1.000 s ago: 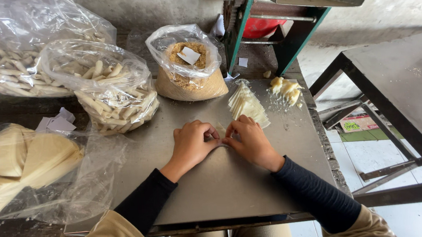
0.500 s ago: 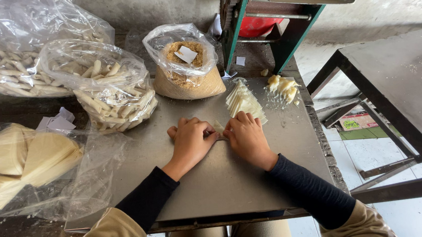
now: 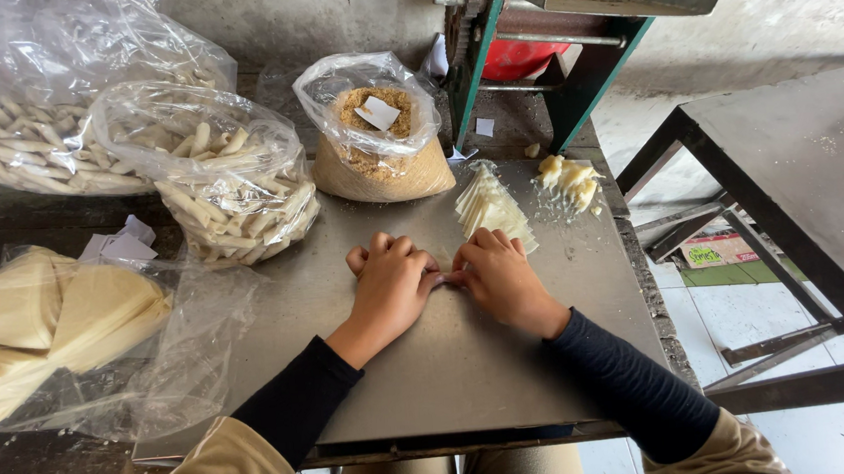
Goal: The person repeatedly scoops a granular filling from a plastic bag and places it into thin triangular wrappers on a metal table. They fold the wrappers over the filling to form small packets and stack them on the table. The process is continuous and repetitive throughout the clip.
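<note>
My left hand [image 3: 391, 288] and my right hand [image 3: 501, 277] lie side by side on the grey metal tabletop [image 3: 453, 375], fingertips touching. The fingers of both curl down over a small pale wrapper piece [image 3: 445, 277] that is almost wholly hidden beneath them. Just beyond my right hand lies a stack of thin pale triangular wrappers [image 3: 490, 207]. Several pale yellow lumps of filling [image 3: 568, 180] sit to the right of the stack.
An open bag of brown crumbs [image 3: 375, 150] stands at the back centre. Two clear bags of pale rolled sticks [image 3: 232, 187] [image 3: 42, 126] lie back left, a bag of folded pale sheets [image 3: 47, 322] left. A green-framed machine [image 3: 569, 65] stands behind; a dark metal table [image 3: 799, 177] right.
My hands have stayed together at the middle of the table. The left fingers, stretched out half a second ago, have curled down again.
</note>
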